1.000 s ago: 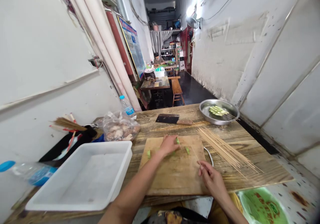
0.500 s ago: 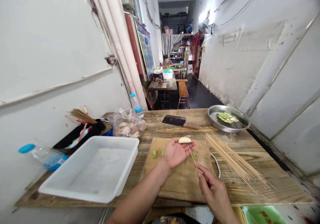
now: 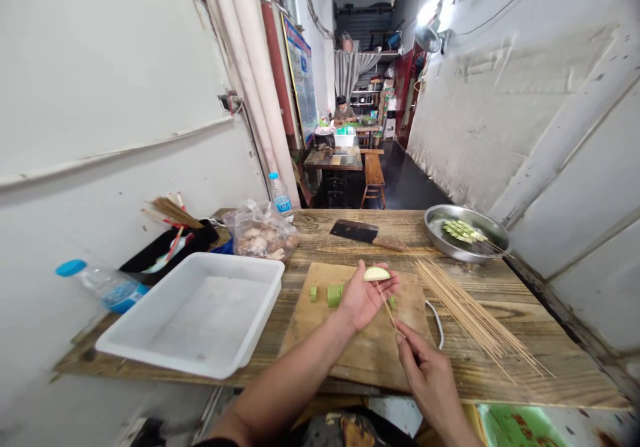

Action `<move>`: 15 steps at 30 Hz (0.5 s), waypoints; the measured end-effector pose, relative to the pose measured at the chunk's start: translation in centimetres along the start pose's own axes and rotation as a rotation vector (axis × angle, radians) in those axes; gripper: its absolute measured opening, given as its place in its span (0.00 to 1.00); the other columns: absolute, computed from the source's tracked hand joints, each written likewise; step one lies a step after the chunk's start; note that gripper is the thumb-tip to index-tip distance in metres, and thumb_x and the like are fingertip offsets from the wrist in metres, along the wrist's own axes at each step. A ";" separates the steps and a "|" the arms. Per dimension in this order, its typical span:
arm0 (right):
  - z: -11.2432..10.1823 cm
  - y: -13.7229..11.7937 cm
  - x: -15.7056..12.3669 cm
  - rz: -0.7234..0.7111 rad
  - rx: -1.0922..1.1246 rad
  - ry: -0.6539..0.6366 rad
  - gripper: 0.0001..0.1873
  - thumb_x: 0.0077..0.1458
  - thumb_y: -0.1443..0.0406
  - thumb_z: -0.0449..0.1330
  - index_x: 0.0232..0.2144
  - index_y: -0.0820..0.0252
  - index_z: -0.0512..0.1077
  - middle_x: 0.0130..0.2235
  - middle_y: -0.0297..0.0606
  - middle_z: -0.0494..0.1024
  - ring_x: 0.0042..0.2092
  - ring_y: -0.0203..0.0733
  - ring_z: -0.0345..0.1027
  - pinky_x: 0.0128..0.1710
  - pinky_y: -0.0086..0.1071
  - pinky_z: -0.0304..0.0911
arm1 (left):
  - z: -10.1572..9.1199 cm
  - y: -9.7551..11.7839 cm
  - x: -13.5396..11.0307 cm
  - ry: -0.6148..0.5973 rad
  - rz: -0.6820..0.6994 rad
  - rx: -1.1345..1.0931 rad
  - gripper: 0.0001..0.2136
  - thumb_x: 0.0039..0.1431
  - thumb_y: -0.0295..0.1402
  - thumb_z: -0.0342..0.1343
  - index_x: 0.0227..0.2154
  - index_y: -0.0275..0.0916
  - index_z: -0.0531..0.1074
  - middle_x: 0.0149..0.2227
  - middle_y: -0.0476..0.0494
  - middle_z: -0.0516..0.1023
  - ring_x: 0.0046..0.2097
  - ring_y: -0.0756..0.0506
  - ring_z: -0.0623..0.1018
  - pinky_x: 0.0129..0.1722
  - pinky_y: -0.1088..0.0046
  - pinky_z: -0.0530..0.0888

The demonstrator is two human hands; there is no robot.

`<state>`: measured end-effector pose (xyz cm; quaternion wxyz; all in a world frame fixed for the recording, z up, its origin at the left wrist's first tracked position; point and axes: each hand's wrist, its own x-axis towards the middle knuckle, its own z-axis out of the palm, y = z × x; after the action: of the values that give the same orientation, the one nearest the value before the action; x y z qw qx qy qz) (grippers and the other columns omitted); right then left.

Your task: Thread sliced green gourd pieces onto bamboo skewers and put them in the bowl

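Observation:
My left hand (image 3: pixel 364 298) is turned palm up over the cutting board (image 3: pixel 360 364). A pale half-round vegetable slice with a green rim (image 3: pixel 376 274) rests against its fingers, held near the thumb. In my right hand (image 3: pixel 425 364), thumb and fingers pinch a thin bamboo skewer (image 3: pixel 387 305). Its far end meets the lower edge of the slice; I cannot tell how deep it goes in. Green vegetable pieces (image 3: pixel 333 295) lie on the board, partly hidden behind my left hand.
Loose bamboo skewers (image 3: pixel 475 314) lie right of the board. Behind it is a cleaver (image 3: pixel 354 231). A steel bowl (image 3: pixel 435 237) holds skewered green pieces. To the left are a white tray (image 3: pixel 200 314), a bag of mushrooms (image 3: pixel 263 237) and water bottles (image 3: pixel 281 197). A person (image 3: pixel 344 110) sits far back.
The view has shifted, so the table sits slightly higher and further right. Both hands keep the same hold on slice and skewer, and more green pieces show beside my left hand.

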<state>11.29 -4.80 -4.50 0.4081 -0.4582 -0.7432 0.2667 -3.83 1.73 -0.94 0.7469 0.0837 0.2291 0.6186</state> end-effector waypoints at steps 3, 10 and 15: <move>0.0 -0.2 0.0 -0.011 0.000 0.016 0.19 0.57 0.61 0.51 0.44 0.66 0.74 0.41 0.45 0.78 0.41 0.41 0.75 0.40 0.28 0.70 | 0.3 -0.3 -0.2 0.013 0.019 0.004 0.23 0.62 0.46 0.41 0.39 0.29 0.69 0.33 0.33 0.76 0.37 0.43 0.77 0.42 0.67 0.71; 0.0 -0.3 0.1 0.026 0.028 0.018 0.19 0.57 0.60 0.51 0.44 0.66 0.74 0.42 0.45 0.78 0.40 0.42 0.75 0.40 0.30 0.71 | 0.4 -0.6 -0.2 0.002 0.078 0.018 0.22 0.62 0.45 0.41 0.38 0.29 0.70 0.33 0.34 0.76 0.37 0.44 0.77 0.43 0.67 0.70; 0.0 -0.5 0.1 0.032 0.050 0.029 0.18 0.56 0.60 0.52 0.43 0.63 0.75 0.41 0.45 0.78 0.40 0.43 0.75 0.39 0.31 0.71 | 0.4 -0.7 -0.2 0.004 0.097 0.013 0.21 0.62 0.45 0.42 0.38 0.29 0.70 0.33 0.34 0.76 0.38 0.44 0.76 0.44 0.66 0.70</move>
<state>11.00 -4.93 -4.05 0.4259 -0.4637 -0.7228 0.2849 -3.06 1.42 -0.82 0.7148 0.0984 0.2305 0.6528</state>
